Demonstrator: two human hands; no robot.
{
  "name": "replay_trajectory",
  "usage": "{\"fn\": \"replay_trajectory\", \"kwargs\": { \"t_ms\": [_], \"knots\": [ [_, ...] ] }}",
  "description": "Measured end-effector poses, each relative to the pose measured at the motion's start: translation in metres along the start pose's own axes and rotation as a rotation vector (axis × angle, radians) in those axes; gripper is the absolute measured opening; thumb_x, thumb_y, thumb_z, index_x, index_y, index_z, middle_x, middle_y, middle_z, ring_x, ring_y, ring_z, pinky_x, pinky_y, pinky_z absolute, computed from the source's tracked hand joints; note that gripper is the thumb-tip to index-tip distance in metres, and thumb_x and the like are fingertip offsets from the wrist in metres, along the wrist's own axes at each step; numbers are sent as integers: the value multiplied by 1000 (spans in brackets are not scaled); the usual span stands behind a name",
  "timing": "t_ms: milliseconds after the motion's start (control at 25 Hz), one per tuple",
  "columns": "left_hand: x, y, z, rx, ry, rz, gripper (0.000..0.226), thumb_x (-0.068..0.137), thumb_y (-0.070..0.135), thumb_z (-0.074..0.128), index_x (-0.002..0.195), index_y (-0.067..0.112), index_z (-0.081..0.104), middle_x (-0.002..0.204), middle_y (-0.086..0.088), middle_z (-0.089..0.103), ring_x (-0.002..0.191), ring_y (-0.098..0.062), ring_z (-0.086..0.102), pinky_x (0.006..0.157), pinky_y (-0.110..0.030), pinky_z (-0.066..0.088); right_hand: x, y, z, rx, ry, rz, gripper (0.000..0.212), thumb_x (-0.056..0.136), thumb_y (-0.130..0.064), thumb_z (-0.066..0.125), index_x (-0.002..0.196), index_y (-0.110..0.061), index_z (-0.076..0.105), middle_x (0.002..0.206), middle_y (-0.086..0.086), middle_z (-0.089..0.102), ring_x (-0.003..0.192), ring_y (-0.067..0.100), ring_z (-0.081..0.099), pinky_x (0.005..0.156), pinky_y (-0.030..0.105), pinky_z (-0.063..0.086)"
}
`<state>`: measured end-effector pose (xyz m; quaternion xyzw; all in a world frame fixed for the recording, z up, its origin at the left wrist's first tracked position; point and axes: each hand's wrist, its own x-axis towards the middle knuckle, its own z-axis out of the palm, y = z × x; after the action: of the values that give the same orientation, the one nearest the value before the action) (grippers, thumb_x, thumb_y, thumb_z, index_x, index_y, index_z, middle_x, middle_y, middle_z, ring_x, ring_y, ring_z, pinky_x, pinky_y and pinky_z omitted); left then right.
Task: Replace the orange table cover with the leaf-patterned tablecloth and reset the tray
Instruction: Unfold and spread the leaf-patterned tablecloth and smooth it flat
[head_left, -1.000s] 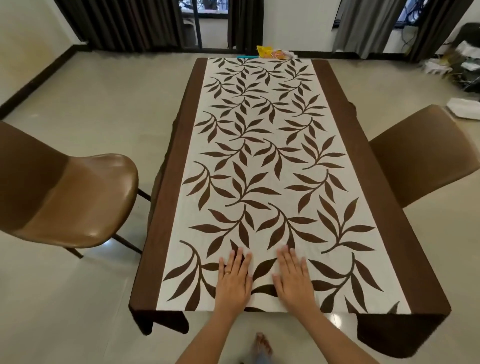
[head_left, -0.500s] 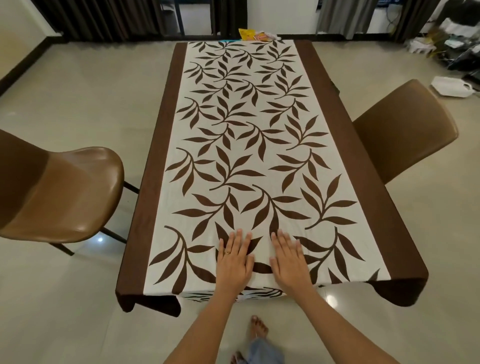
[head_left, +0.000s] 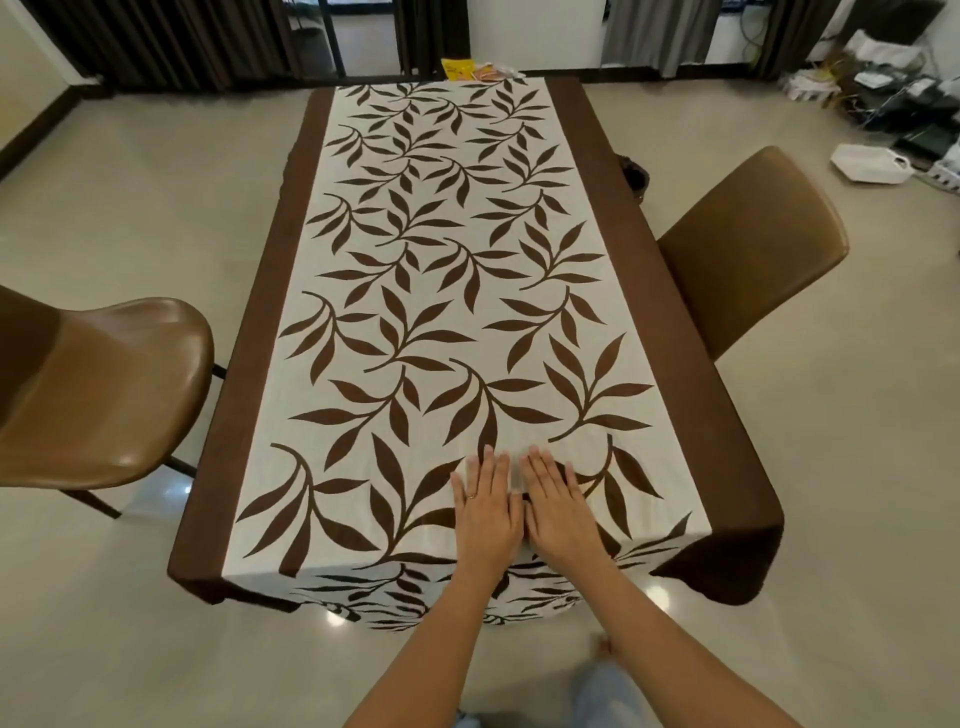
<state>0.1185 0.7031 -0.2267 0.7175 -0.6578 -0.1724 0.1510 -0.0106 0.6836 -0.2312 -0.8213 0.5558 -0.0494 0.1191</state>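
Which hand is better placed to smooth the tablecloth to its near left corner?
Probably the left hand: it lies flat on the tablecloth on that side; the right hand would have to cross it.

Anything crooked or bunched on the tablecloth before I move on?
Mostly flat. The leaf-patterned tablecloth shows a slight crease between the left hand and right hand, both pressed flat on it, and its brown border bunches at the far right edge.

Single head-worn view, forward and down along the tablecloth; near edge closest.
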Motion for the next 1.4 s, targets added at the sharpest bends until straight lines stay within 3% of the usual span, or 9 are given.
{"fn": "replay_trajectory", "kwargs": {
  "t_ms": [240,440,680,760,880,1040,1160,1280,1400],
  "knots": [
    [2,6,8,114,86,-96,58,98,44,15,153,25,16,159,3,12,148,-14,1,120,-40,-5,-19,106,-26,16,0,118,63,98,-46,14,153,-17,5,160,-2,-2,148,15,-5,120,41,-3],
    [5,27,18,123,155,-217,59,96,42,20,151,23,25,157,-4,24,147,-19,9,118,-49,-1,-49,207,-58,-28,-12,277,69,95,-51,9,153,-12,9,160,6,9,148,19,2,120,43,0],
    [22,130,57,26,140,-251,62,97,49,14,152,22,20,159,-3,13,148,-20,5,119,-44,-3,-9,177,-65,94,-98,-52,63,96,-44,9,152,-16,-4,158,0,-13,147,13,-15,119,34,-9],
    [27,152,73,45,120,-246,61,98,50,14,152,23,24,159,-4,17,148,-22,11,119,-44,-4,-3,172,-59,45,-114,-157,62,98,-44,14,152,-17,-1,159,0,-11,147,14,-14,118,36,-7],
    [28,150,83,128,165,-255,58,99,49,20,151,24,27,157,-5,25,146,-23,18,117,-45,-3,-6,200,-54,-31,-119,-125,63,99,-47,17,154,-19,2,160,-1,-8,148,14,-10,118,37,-9],
    [28,146,87,171,185,-258,57,99,48,27,152,28,22,158,-1,22,147,-20,13,117,-47,2,-26,255,-70,-15,-72,25,68,97,-57,5,153,-18,12,160,0,10,148,19,6,118,32,-11],
    [31,156,88,191,200,-312,56,96,44,30,149,25,32,154,-5,32,145,-23,21,116,-48,1,-31,276,-81,-5,-107,-8,70,96,-58,2,152,-17,13,159,2,13,148,19,2,117,28,-13],
    [43,187,98,177,259,-448,58,92,39,33,145,18,39,151,-11,37,142,-29,26,117,-49,0,4,282,-89,11,-138,-175,64,97,-51,11,153,-20,4,160,-4,-6,146,11,-16,116,27,-16],
    [65,240,116,131,281,-548,57,93,39,32,144,15,41,150,-13,38,141,-29,31,116,-50,7,56,283,-97,-8,-211,-431,62,97,-44,14,153,-21,-3,157,-5,-17,145,11,-18,115,29,-21]
  ]
}}
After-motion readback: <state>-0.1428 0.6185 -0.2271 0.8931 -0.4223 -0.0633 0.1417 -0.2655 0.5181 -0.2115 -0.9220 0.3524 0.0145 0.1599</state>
